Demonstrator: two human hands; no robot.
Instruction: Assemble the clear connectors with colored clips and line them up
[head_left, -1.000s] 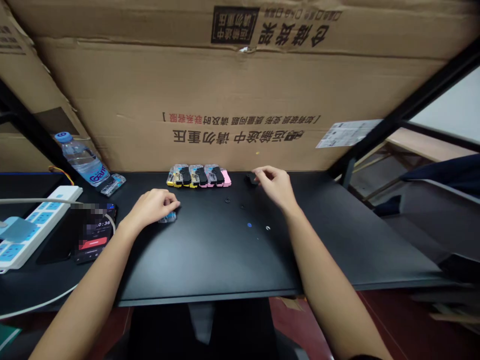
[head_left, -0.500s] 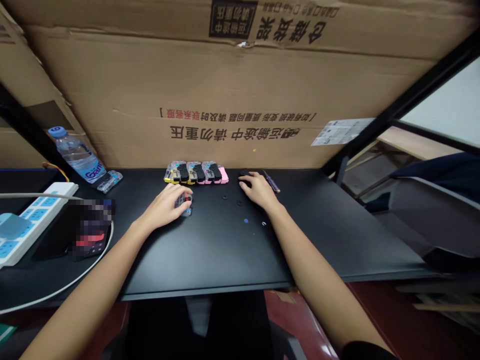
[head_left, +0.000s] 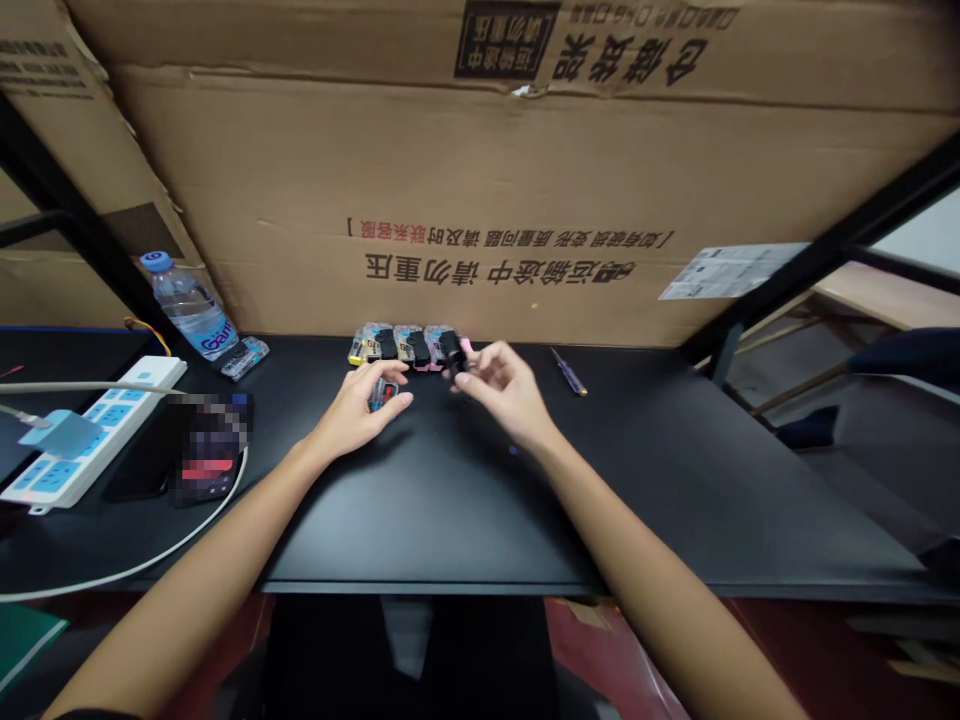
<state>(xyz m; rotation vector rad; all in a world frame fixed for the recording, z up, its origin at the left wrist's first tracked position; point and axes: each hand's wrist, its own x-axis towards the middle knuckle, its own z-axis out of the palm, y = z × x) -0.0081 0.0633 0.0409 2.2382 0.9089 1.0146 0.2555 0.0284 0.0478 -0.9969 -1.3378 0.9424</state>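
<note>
My left hand point(head_left: 361, 405) is curved around a small clear plastic case point(head_left: 383, 394) with red and blue bits inside. Thumb and fingers lie on either side of the case, which the hand partly hides. To the right, my right hand point(head_left: 511, 392) pinches a dark black piece point(head_left: 454, 356) between thumb and fingers, raised above the desk; motion blurs its shape. Behind both hands stands a row of clear cases with black parts point(head_left: 411, 346) and yellow and pink edges. A small blue disc point(head_left: 514, 451) lies under my right wrist.
A slim screwdriver point(head_left: 571, 374) lies right of my right hand. At left are a water bottle point(head_left: 196, 312), another clear case point(head_left: 245, 357), a white power strip point(head_left: 112, 420) and a looping cable point(head_left: 225, 500). Cardboard point(head_left: 487, 170) walls off the black desk's back.
My right hand has lifted from the desk and moved left toward my left hand, now with the black piece in its fingers. My left hand stays by the clear case. The view has shifted slightly.
</note>
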